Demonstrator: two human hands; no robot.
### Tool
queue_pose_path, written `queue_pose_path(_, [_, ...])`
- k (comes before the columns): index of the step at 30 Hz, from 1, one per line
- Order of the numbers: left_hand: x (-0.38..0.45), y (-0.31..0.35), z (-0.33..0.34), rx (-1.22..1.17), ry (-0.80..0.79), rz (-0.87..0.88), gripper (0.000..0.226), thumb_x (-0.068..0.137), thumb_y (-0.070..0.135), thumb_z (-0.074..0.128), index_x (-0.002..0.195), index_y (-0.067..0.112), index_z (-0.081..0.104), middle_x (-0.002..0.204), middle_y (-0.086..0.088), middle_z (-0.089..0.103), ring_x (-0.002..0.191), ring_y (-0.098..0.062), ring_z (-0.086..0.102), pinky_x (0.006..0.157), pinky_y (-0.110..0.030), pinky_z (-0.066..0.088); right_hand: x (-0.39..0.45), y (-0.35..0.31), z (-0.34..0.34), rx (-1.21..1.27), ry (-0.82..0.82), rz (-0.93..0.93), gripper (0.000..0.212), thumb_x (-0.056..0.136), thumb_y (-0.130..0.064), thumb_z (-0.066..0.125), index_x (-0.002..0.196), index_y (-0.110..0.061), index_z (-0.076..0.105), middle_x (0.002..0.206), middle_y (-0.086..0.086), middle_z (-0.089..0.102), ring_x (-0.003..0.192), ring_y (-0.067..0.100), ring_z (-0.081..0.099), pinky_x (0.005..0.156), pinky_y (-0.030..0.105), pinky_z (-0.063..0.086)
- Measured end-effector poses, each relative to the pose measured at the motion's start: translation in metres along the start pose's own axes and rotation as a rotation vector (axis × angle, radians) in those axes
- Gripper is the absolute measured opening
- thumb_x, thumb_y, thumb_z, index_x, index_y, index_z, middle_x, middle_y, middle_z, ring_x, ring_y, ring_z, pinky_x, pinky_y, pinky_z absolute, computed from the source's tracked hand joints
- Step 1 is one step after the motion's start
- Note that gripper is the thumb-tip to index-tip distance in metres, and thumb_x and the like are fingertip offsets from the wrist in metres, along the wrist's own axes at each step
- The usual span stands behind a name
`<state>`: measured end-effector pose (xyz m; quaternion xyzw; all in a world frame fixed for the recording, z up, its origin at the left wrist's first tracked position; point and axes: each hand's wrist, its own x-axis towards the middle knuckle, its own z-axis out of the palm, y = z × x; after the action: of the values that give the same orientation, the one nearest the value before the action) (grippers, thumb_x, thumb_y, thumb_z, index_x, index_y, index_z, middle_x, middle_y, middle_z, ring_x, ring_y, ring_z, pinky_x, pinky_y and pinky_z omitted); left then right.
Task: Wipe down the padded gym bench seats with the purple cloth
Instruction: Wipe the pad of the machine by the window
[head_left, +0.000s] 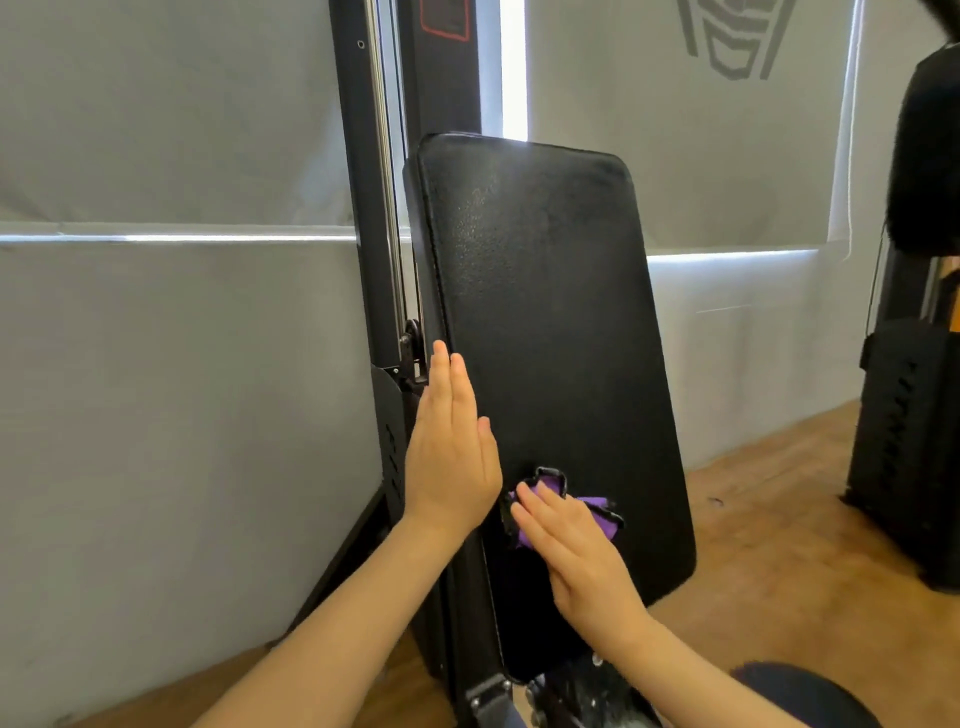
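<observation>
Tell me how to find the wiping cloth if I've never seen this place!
Find the tall black padded bench back standing upright beside the black machine post. Near its bottom, the right hand presses flat on a crumpled cloth. It is the only purple thing there, with a dark edge.

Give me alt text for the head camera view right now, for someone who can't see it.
The right hand presses a purple cloth flat against the lower part of an upright black padded bench pad, while the left hand, fingers straight, rests on the pad's left edge. Behind stand a black machine frame, grey window blinds and a wooden floor.
</observation>
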<state>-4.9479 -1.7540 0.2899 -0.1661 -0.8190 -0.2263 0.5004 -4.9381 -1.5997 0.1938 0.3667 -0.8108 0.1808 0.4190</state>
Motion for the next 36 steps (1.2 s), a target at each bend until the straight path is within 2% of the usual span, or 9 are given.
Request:
queue_pose_path(6, [-0.066,0.014,0.021,-0.040,-0.017,-0.085,0.085,0.089,0.006,0.058,0.143,0.006,-0.007,0.154,-0.012,-0.001,0.139,-0.031,0.024,0.105,-0.040,0.039,-0.068,0.007,0.004,-0.070,-0.178,-0.085,0.084,0.081,-0.005,0.044,0.150,-0.030,0.004,0.157,-0.015,0.003,0.143,0.008,0.012,0.116,0.030,0.007])
queue_pose_path(10, [-0.067,0.018,0.020,-0.065,-0.020,-0.127,0.076,0.091,0.005,0.054,0.143,0.002,-0.002,0.154,-0.009,-0.002,0.139,-0.030,0.024,0.104,-0.039,0.039,-0.084,0.011,-0.001,-0.206,-0.299,-0.159,0.124,0.058,-0.006,0.083,0.150,-0.025,0.002,0.154,-0.010,0.017,0.144,0.012,0.008,0.109,0.038,0.024])
queue_pose_path(13, [-0.065,0.019,0.019,-0.073,-0.020,-0.132,0.081,0.088,0.003,0.059,0.144,0.001,0.000,0.154,-0.009,-0.001,0.136,-0.030,0.032,0.100,-0.037,0.043,-0.086,0.011,-0.005,-0.244,-0.346,-0.187,0.133,0.049,-0.013,0.088,0.150,-0.024,0.001,0.144,-0.009,0.033,0.143,0.013,0.010,0.107,0.037,0.026])
queue_pose_path(19, [-0.065,0.020,0.017,-0.063,-0.044,-0.136,0.080,0.089,0.004,0.058,0.146,-0.002,0.002,0.154,-0.009,-0.003,0.134,-0.038,0.039,0.093,-0.041,0.052,-0.083,0.034,-0.017,-0.176,-0.384,-0.295,0.079,0.074,-0.005,0.064,0.142,-0.022,0.028,0.143,-0.002,0.042,0.136,0.014,0.029,0.104,0.038,0.039])
queue_pose_path(23, [-0.064,0.024,0.013,-0.011,-0.087,-0.149,0.079,0.092,0.010,0.056,0.142,0.003,-0.005,0.153,-0.009,-0.009,0.138,-0.035,0.032,0.103,-0.039,0.045,-0.086,0.039,-0.022,-0.191,-0.404,-0.223,0.078,0.080,-0.011,0.038,0.150,-0.028,0.007,0.150,-0.009,0.026,0.139,0.012,0.023,0.107,0.036,0.034])
queue_pose_path(26, [-0.060,0.023,0.006,0.015,-0.124,-0.145,0.081,0.093,0.012,0.056,0.145,0.009,-0.006,0.153,-0.004,-0.014,0.144,-0.026,0.008,0.114,-0.045,0.029,-0.086,0.041,-0.026,-0.114,-0.314,-0.127,0.086,0.078,-0.003,0.043,0.150,-0.031,0.006,0.157,-0.014,0.009,0.143,0.009,0.014,0.108,0.031,0.030])
queue_pose_path(30, [-0.012,0.018,-0.009,0.094,-0.040,-0.054,0.077,0.088,0.018,0.048,0.150,0.009,0.004,0.155,-0.005,-0.006,0.144,-0.021,-0.002,0.113,-0.044,0.003,-0.035,0.030,-0.036,0.017,-0.076,0.050,0.113,0.061,0.019,0.074,0.145,-0.037,0.025,0.152,-0.012,0.029,0.139,0.006,0.023,0.111,0.015,0.016])
queue_pose_path(33, [0.047,0.020,-0.024,0.169,-0.025,-0.021,0.071,0.092,0.020,0.038,0.151,0.005,0.003,0.159,-0.008,-0.006,0.145,-0.020,-0.011,0.115,-0.038,-0.008,0.042,0.030,-0.054,0.029,0.152,0.079,0.087,0.062,0.020,0.073,0.136,-0.013,0.041,0.140,0.000,0.041,0.132,0.009,0.032,0.111,0.013,0.014])
queue_pose_path(36, [0.095,0.020,-0.032,0.244,-0.018,0.002,0.072,0.096,0.021,0.042,0.151,0.003,0.001,0.160,-0.012,-0.005,0.147,-0.025,-0.011,0.115,-0.036,-0.010,0.127,0.038,-0.079,0.067,0.315,0.110,0.066,0.071,0.021,0.062,0.132,-0.003,0.048,0.139,0.007,0.042,0.132,0.012,0.033,0.111,0.012,0.013])
